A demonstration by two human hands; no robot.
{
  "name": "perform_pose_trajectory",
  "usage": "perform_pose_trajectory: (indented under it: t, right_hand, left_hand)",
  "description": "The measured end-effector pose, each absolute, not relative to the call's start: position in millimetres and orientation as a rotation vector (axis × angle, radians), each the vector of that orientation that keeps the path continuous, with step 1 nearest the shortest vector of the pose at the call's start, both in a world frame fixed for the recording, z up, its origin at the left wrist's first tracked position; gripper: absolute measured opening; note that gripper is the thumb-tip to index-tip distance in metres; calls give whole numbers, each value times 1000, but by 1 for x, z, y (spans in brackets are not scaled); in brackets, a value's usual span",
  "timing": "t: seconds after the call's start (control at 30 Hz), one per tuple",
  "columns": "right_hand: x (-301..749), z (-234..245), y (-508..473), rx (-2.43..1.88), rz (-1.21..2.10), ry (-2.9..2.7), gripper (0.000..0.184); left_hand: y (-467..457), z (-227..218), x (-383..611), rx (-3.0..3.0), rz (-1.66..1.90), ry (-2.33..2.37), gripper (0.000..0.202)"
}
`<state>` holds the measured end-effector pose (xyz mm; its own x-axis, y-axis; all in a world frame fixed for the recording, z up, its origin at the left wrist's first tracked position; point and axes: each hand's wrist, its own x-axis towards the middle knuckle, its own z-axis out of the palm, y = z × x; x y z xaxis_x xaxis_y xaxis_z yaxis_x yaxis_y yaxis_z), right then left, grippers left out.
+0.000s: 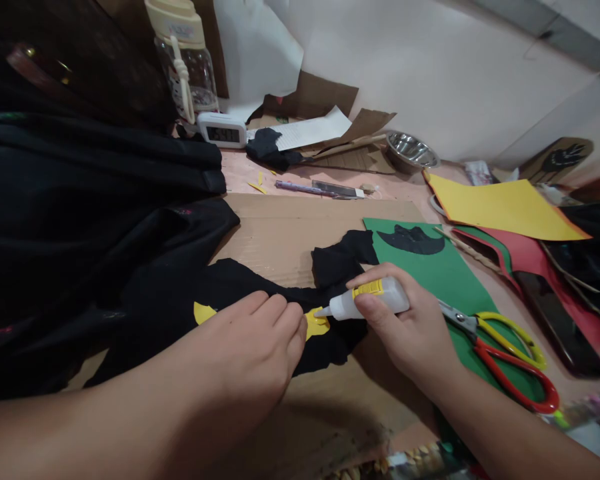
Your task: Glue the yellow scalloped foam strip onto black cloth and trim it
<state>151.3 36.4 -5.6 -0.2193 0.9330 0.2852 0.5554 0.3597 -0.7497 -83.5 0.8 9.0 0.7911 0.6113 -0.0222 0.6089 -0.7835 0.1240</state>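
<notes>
- Right hand (414,327): fingers wrapped around glue bottle (371,299); nozzle (325,311) tilted at yellow cutout (319,326), presumably for aim;
- Left hand (253,333): beside cutout, apparently steadying black fabric (325,355); finger grip cannot be told.

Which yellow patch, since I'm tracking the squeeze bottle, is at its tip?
The yellow patch right of the left hand; the other shows left of that hand, away from the bottle.

I count hands (255,337) (420,333), two; squeeze bottle (365,299), one; scissors (473,326) (4 o'clock), one; bowl (410,152) (2 o'clock), one; clock (223,131) (11 o'clock), one.
</notes>
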Motion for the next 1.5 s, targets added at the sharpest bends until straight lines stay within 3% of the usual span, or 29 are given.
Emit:
perform_pose_trajectory:
  t: [0.53, 0.73, 0.93, 1.03, 1.27, 1.5]
  right_hand:
    - [150, -3, 34, -1242, 587, -1942, 24]
    - [147, 5, 27, -1096, 522, -2239, 25]
    - [148, 15, 26, -1047, 399, -2404, 37]
    - [148, 16, 27, -1095, 416, -2325, 34]
    - [145, 5, 29, -1109, 590, -2239, 28]
    - [145, 7, 29, -1136, 556, -2236, 26]
  left_hand:
    - [-1, 7, -85, 2916, 45, 970, 29]
    - [-2, 7, -83, 2904, 54, 1002, 25]
    - [4, 19, -74, 2888, -284, 909, 36]
    - [5, 22, -71, 2897, -402, 875, 41]
    - [3, 15, -74, 2962, -173, 949, 30]
    - [6, 20, -70, 2915, -306, 925, 33]
